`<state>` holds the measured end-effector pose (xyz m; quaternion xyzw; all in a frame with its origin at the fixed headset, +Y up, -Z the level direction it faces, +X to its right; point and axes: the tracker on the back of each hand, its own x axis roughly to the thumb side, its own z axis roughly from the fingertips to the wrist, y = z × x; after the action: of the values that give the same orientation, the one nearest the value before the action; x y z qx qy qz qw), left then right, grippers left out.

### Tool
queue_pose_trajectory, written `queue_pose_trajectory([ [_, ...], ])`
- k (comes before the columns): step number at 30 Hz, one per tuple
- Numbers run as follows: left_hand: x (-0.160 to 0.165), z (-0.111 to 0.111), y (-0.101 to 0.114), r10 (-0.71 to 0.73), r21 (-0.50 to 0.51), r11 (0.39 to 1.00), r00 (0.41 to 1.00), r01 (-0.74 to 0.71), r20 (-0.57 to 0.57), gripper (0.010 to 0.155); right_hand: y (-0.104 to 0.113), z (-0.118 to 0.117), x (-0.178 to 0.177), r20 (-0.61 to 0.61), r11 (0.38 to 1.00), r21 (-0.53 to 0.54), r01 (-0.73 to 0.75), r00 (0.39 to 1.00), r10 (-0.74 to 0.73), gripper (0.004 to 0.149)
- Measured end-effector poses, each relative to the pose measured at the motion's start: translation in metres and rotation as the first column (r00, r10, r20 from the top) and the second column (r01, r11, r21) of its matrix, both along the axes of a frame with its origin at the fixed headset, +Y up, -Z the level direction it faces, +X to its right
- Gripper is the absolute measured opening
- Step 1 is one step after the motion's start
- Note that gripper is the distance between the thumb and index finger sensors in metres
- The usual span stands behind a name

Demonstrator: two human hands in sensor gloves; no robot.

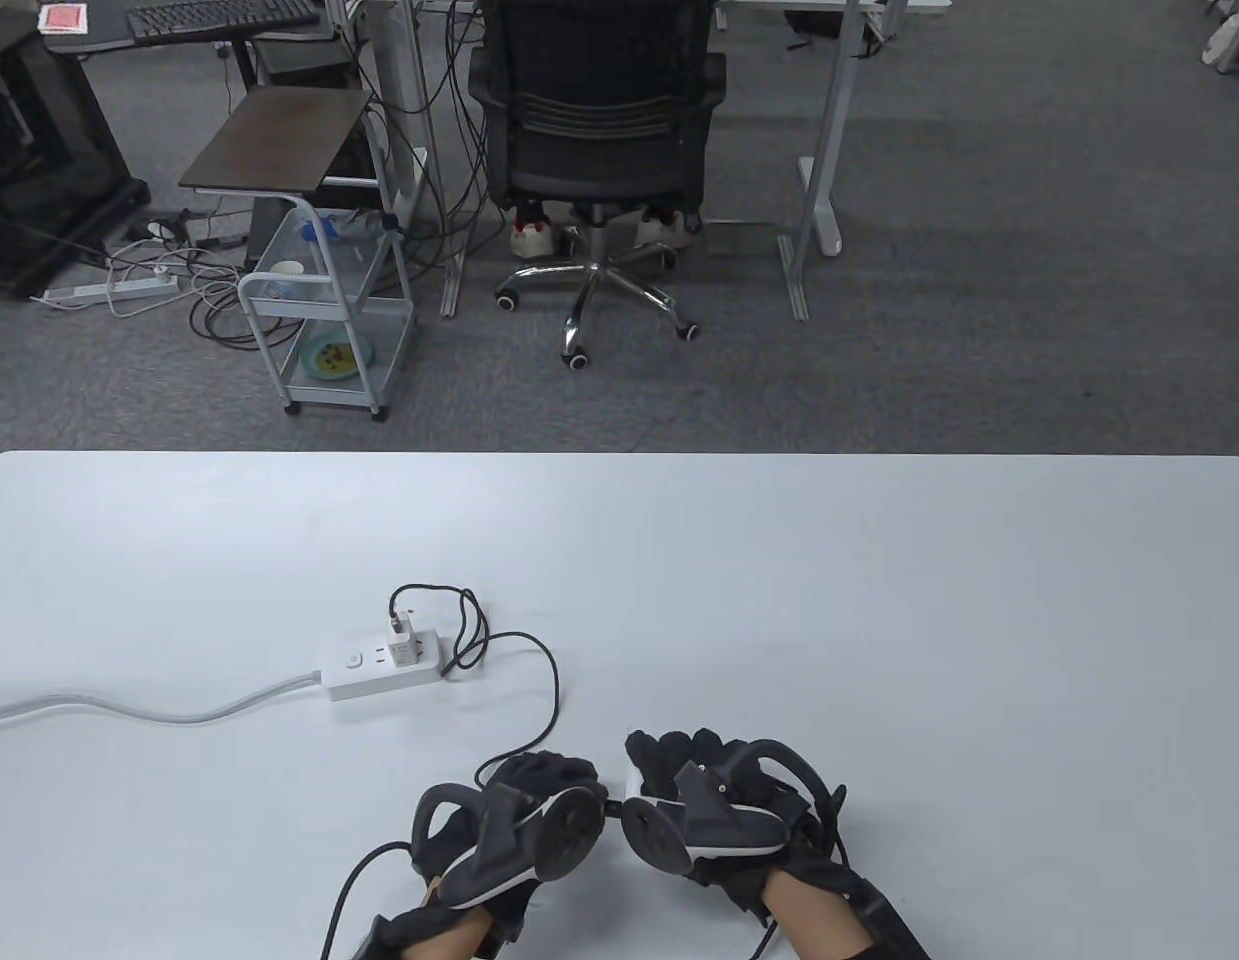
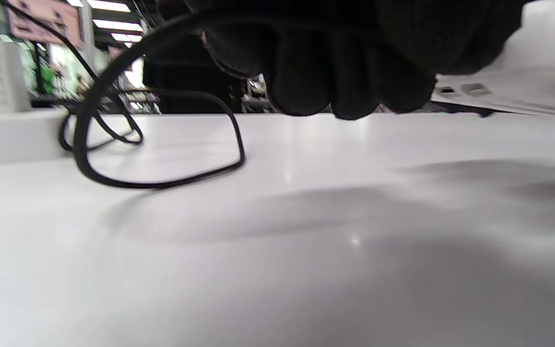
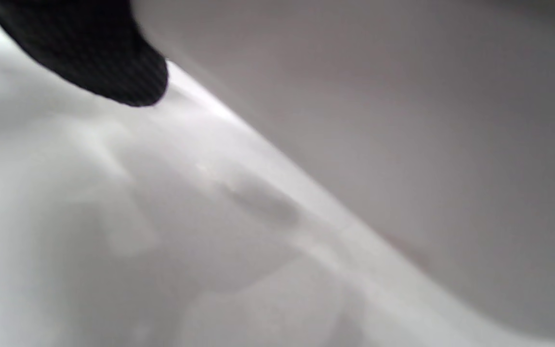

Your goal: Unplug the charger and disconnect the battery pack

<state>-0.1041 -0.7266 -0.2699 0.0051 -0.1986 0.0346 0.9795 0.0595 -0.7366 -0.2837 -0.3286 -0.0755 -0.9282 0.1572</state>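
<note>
White and broad, the table [image 1: 879, 600] fills the lower half of the overhead view, with grey office carpet beyond its far edge. On the table's left part a white charger [image 1: 407, 640] stands plugged into a white power strip [image 1: 379, 672]. A black cable [image 1: 555, 690] leaves the charger's top, loops beside the strip, then curves toward the near edge and disappears under the left hand [image 1: 539, 800]. That hand, in a black glove, has its fingers [image 2: 350, 72] curled downward over the cable's end. Just beside it, the right hand [image 1: 699, 780] curls its gloved fingers over a white battery pack [image 2: 513, 82], which lies near the table's front, between the two hands and mostly hidden by them. The left wrist camera shows one white face of the pack with small ports. Whether the cable is in the pack cannot be seen. The right wrist camera shows only a blurred white surface and one dark fingertip [image 3: 113, 72]. A pale cord [image 1: 129, 708] runs from the strip off the table's left edge. Beyond the table stand a black office chair [image 1: 599, 120] and a small wheeled cart [image 1: 324, 320].
</note>
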Motion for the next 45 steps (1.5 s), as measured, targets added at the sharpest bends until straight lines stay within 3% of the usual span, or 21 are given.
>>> queue_pose_trajectory([
  [2,-0.003,-0.002,-0.001,0.022,-0.012,1.0,1.0,-0.022,-0.004,0.04,0.0,0.002,-0.002,0.005,1.0,-0.013,0.011,1.0,-0.011,0.111],
  [5,-0.002,-0.001,0.001,-0.051,0.05,0.997,0.998,0.054,-0.047,0.04,0.0,0.002,-0.008,0.014,1.0,-0.011,-0.006,1.0,0.006,0.111],
  [8,-0.004,-0.002,-0.001,-0.015,-0.055,0.998,1.0,0.016,0.019,0.04,-0.002,0.001,-0.005,-0.01,1.0,0.003,-0.026,1.0,0.026,0.113],
  [12,0.0,-0.001,0.003,-0.061,0.059,0.996,0.997,0.064,-0.056,0.04,-0.001,0.0,-0.005,0.026,0.999,-0.025,0.022,0.999,-0.021,0.111],
  [16,0.002,0.0,0.002,-0.052,0.007,0.999,0.999,0.052,-0.014,0.04,-0.002,-0.001,-0.002,0.003,1.0,0.001,-0.009,1.0,0.009,0.113],
  [18,0.002,0.0,0.004,-0.045,0.047,0.998,0.998,0.047,-0.039,0.04,-0.001,-0.001,-0.001,0.024,0.999,-0.033,0.03,0.999,-0.029,0.112],
  [21,0.004,0.001,0.006,-0.073,0.084,0.993,0.995,0.08,-0.075,0.04,0.001,-0.002,-0.002,0.024,1.0,-0.002,0.023,0.999,-0.023,0.111],
  [24,0.002,-0.002,0.003,-0.023,-0.065,0.998,0.999,0.022,-0.025,0.04,-0.001,-0.001,0.001,-0.001,1.0,0.003,0.012,1.0,-0.012,0.113],
  [25,0.0,-0.001,0.003,0.001,-0.051,0.999,0.999,-0.004,-0.047,0.04,-0.001,0.0,0.001,-0.001,1.0,0.005,0.025,1.0,-0.025,0.113],
  [27,0.002,0.0,0.005,-0.056,0.019,0.998,0.995,0.058,-0.081,0.04,-0.001,-0.001,-0.002,0.01,0.998,-0.03,0.047,0.999,-0.047,0.112],
  [29,0.004,0.0,0.005,-0.091,0.048,0.994,0.993,0.095,-0.08,0.039,0.001,0.0,-0.004,0.013,1.0,0.0,0.008,1.0,-0.008,0.112],
  [32,0.002,-0.002,0.003,-0.065,-0.062,0.996,0.996,0.061,-0.058,0.038,0.0,0.0,-0.002,-0.001,0.999,0.026,-0.02,1.0,0.02,0.113],
  [34,-0.008,-0.003,0.003,-0.23,0.064,0.967,0.956,0.245,-0.18,0.039,-0.001,-0.001,0.006,0.033,1.0,0.002,-0.029,0.999,0.029,0.113],
  [35,-0.015,-0.003,0.003,-0.226,0.074,0.968,0.962,0.24,-0.156,0.039,-0.001,-0.002,0.01,0.039,1.0,0.014,-0.022,0.999,0.021,0.113],
  [37,-0.025,-0.003,0.005,-0.028,-0.059,0.998,0.995,0.022,-0.096,0.039,0.001,-0.006,0.016,0.068,1.0,0.014,-0.024,0.997,0.023,0.113],
  [38,-0.025,-0.003,0.007,0.016,-0.055,0.998,0.994,-0.023,-0.108,0.039,0.002,-0.007,0.018,0.071,1.0,0.018,-0.023,0.997,0.022,0.113],
  [40,-0.02,-0.002,0.013,0.017,-0.003,1.0,0.992,-0.018,-0.129,0.039,0.003,-0.007,0.019,0.07,1.0,0.023,-0.02,0.997,0.018,0.113],
  [45,-0.008,0.002,0.008,-0.061,0.008,0.998,0.993,0.062,-0.1,0.039,0.003,-0.011,0.02,0.07,0.999,0.031,-0.027,0.997,0.025,0.112],
])
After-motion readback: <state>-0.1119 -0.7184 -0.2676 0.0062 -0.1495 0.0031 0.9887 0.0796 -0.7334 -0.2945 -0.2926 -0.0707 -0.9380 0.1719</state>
